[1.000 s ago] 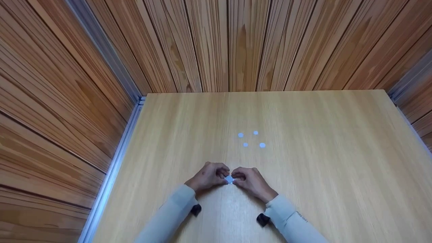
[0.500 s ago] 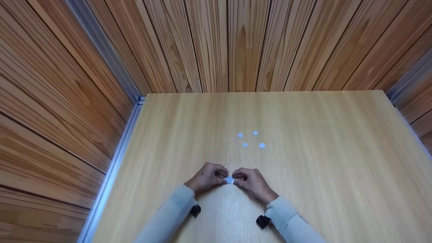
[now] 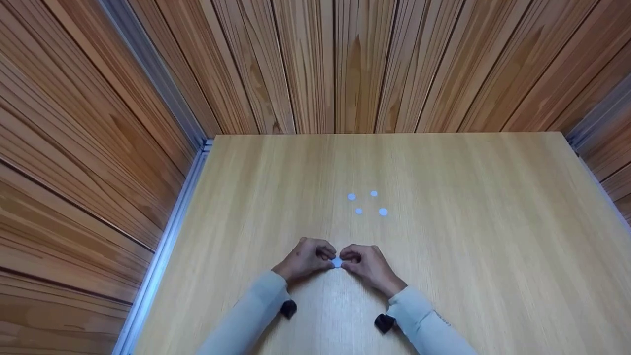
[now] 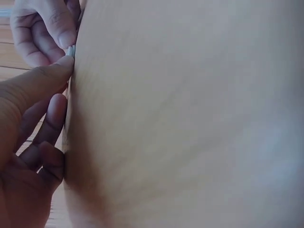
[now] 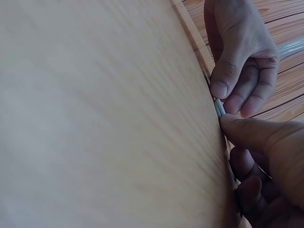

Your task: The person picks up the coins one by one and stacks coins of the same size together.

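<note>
Near the front middle of the table, my left hand point(image 3: 308, 257) and right hand point(image 3: 367, 266) face each other over a small pale round disc point(image 3: 337, 263). Thumb and fingers of each hand pinch it from opposite sides. Seen edge-on in the right wrist view, it is a low stack of thin discs point(image 5: 219, 107), lying flat at the tabletop between the two thumbs. The left wrist view shows the same pale edges point(image 4: 71, 50) between the thumb tips. The other fingers of both hands are curled near the wood, partly hiding the stack.
Further back on the wooden table point(image 3: 468, 236) lie several loose pale discs, among them a larger one point(image 3: 383, 212) and a smaller one point(image 3: 359, 211). Wood-plank walls point(image 3: 355, 69) stand behind and at the sides, with a metal rail point(image 3: 167, 251) along the left edge.
The upper disc, earlier tilted with a bright edge showing below it, now lies flat and lined up over the lower one. Both hands have hardly moved.
</note>
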`<control>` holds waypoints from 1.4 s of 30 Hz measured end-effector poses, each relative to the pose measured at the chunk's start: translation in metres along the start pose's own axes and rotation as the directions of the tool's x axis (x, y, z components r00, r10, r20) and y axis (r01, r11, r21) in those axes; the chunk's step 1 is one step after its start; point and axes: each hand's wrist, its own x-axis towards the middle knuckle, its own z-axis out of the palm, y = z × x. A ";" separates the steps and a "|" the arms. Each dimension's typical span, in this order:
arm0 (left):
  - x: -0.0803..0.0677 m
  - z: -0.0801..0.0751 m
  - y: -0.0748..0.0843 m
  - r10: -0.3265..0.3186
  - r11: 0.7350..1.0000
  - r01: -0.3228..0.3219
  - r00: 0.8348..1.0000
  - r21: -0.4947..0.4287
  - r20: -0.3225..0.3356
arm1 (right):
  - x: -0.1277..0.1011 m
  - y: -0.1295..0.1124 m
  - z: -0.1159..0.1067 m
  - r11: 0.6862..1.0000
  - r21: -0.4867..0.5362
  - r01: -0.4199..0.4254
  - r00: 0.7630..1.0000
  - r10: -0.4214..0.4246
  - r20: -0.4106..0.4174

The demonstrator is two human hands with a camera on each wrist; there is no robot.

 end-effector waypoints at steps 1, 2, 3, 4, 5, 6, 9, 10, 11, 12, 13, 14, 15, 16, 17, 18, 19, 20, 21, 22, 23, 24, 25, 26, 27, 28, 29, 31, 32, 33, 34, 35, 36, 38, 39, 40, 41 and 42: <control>0.000 0.001 0.000 -0.005 1.000 0.005 1.000 -0.013 -0.007 | 0.000 0.000 0.000 1.000 -0.001 0.000 1.000 0.000 0.000; 0.000 0.001 0.000 -0.013 1.000 0.013 1.000 -0.024 -0.012 | 0.000 0.000 0.000 1.000 -0.002 0.000 1.000 0.000 0.000; -0.001 0.002 0.000 -0.020 0.999 0.019 1.000 -0.038 -0.018 | 0.000 0.000 0.000 1.000 -0.004 0.001 1.000 -0.001 -0.002; -0.001 0.003 -0.001 -0.025 0.998 0.023 0.999 -0.051 -0.022 | 0.000 0.000 -0.001 1.000 -0.007 0.002 1.000 -0.002 -0.003; -0.001 0.003 -0.001 -0.029 0.998 0.028 0.999 -0.060 -0.028 | 0.000 0.000 -0.001 1.000 -0.008 0.003 1.000 -0.003 -0.005; -0.001 0.004 -0.001 -0.033 0.997 0.031 0.999 -0.067 -0.032 | 0.000 0.000 -0.001 1.000 -0.010 0.004 1.000 -0.004 -0.007; -0.001 0.005 -0.001 -0.040 0.996 0.037 0.998 -0.078 -0.040 | 0.000 0.000 -0.001 1.000 -0.011 0.008 1.000 -0.008 -0.012; -0.002 0.005 -0.002 -0.041 0.996 0.037 0.998 -0.080 -0.043 | 0.000 0.000 -0.001 1.000 -0.011 0.008 1.000 -0.008 -0.013; -0.002 0.006 -0.002 -0.041 0.996 0.037 0.998 -0.081 -0.046 | 0.000 0.000 -0.001 1.000 -0.011 0.008 1.000 -0.009 -0.013; -0.002 0.006 -0.002 -0.040 0.996 0.036 0.998 -0.081 -0.049 | 0.000 0.000 -0.001 1.000 -0.010 0.009 1.000 -0.009 -0.013; -0.002 0.006 -0.002 -0.037 0.996 0.033 0.998 -0.079 -0.051 | 0.000 0.000 -0.001 1.000 -0.011 0.010 1.000 -0.011 -0.014; -0.003 0.007 -0.002 -0.032 0.997 0.028 0.998 -0.078 -0.055 | 0.000 0.000 -0.001 1.000 -0.013 0.011 1.000 -0.012 -0.016; -0.003 0.007 -0.002 -0.029 0.997 0.025 0.998 -0.076 -0.058 | 0.000 0.000 0.000 1.000 -0.014 0.012 1.000 -0.012 -0.016; -0.003 0.008 -0.002 -0.025 0.997 0.021 0.998 -0.075 -0.061 | 0.000 0.000 0.000 1.000 -0.014 0.014 1.000 -0.014 -0.018; -0.003 0.008 -0.002 -0.023 0.997 0.018 0.998 -0.073 -0.064 | 0.000 0.000 0.000 1.000 -0.012 0.015 1.000 -0.015 -0.018; -0.004 0.009 -0.002 -0.020 0.997 0.015 0.998 -0.073 -0.067 | 0.000 0.000 0.000 1.000 -0.009 0.015 1.000 -0.015 -0.019; -0.004 0.009 -0.003 -0.018 0.997 0.012 0.997 -0.074 -0.071 | 0.000 0.000 0.000 1.000 -0.007 0.016 1.000 -0.016 -0.019; -0.004 0.010 -0.003 -0.016 0.997 0.010 0.997 -0.078 -0.075 | -0.001 0.000 0.000 1.000 -0.003 0.017 1.000 -0.017 -0.019; -0.004 0.010 -0.004 -0.018 0.996 0.011 0.997 -0.084 -0.078 | -0.001 0.000 0.000 1.000 0.003 0.018 1.000 -0.018 -0.015; -0.005 0.011 -0.004 -0.019 0.996 0.012 0.996 -0.088 -0.082 | -0.001 0.000 0.000 1.000 0.007 0.020 1.000 -0.019 -0.012; -0.005 0.011 -0.004 -0.020 0.996 0.013 0.996 -0.090 -0.085 | -0.001 0.000 0.000 1.000 0.012 0.021 1.000 -0.021 -0.009; -0.006 0.012 -0.004 -0.022 0.996 0.014 0.996 -0.093 -0.088 | -0.001 0.000 0.000 1.000 0.016 0.022 1.000 -0.022 -0.007; -0.006 0.013 -0.004 -0.024 0.995 0.016 0.996 -0.097 -0.090 | -0.001 0.000 0.000 1.000 0.018 0.024 1.000 -0.024 -0.005; -0.006 0.013 -0.004 -0.027 0.995 0.018 0.995 -0.100 -0.093 | -0.001 0.000 0.000 1.000 0.019 0.025 1.000 -0.025 -0.002; -0.006 0.013 -0.004 -0.031 0.995 0.021 0.995 -0.102 -0.095 | -0.001 0.000 0.000 1.000 0.018 0.025 1.000 -0.025 -0.001; -0.006 0.014 -0.004 -0.032 0.995 0.022 0.995 -0.102 -0.098 | -0.001 0.000 0.000 1.000 0.014 0.025 1.000 -0.025 -0.001; -0.006 0.014 -0.004 -0.035 0.994 0.024 0.994 -0.104 -0.100 | -0.001 0.000 0.000 1.000 0.010 0.022 1.000 -0.022 -0.003; -0.006 0.014 -0.005 -0.038 0.994 0.026 0.994 -0.108 -0.104 | -0.001 0.000 0.000 1.000 0.002 0.018 1.000 -0.018 -0.005; -0.006 0.014 -0.005 -0.040 0.994 0.028 0.994 -0.109 -0.105 | -0.001 0.000 0.000 1.000 0.001 0.016 1.000 -0.016 -0.006; -0.006 0.014 -0.004 -0.041 0.994 0.029 0.994 -0.110 -0.105 | -0.001 0.000 0.000 1.000 -0.003 0.015 1.000 -0.015 -0.007; -0.006 0.014 -0.004 -0.042 0.993 0.030 0.994 -0.112 -0.105 | -0.001 0.000 0.000 1.000 -0.004 0.015 1.000 -0.015 -0.007; -0.006 0.014 -0.004 -0.044 0.993 0.032 0.994 -0.113 -0.105 | -0.001 0.000 0.000 1.000 -0.005 0.014 1.000 -0.014 -0.007; -0.006 0.014 -0.004 -0.045 0.993 0.033 0.993 -0.113 -0.105 | -0.001 0.000 0.000 1.000 -0.004 0.013 1.000 -0.013 -0.007; -0.007 0.014 -0.003 -0.052 0.993 0.040 0.993 -0.113 -0.103 | -0.001 0.000 0.000 1.000 0.000 0.008 1.000 -0.008 -0.007; -0.006 0.014 -0.003 -0.053 0.993 0.042 0.993 -0.112 -0.103 | -0.001 0.000 -0.001 1.000 0.004 0.002 1.000 -0.002 -0.007; -0.006 0.014 -0.003 -0.053 0.993 0.042 0.993 -0.109 -0.103 | -0.001 0.000 -0.001 1.000 0.010 -0.002 1.000 0.002 -0.009; -0.006 0.014 -0.003 -0.053 0.993 0.042 0.993 -0.107 -0.104 | -0.001 0.000 -0.001 1.000 0.017 -0.007 1.000 0.007 -0.010; -0.006 0.014 -0.004 -0.052 0.994 0.041 0.993 -0.106 -0.105 | -0.001 0.000 -0.001 1.000 0.022 -0.007 1.000 0.007 -0.013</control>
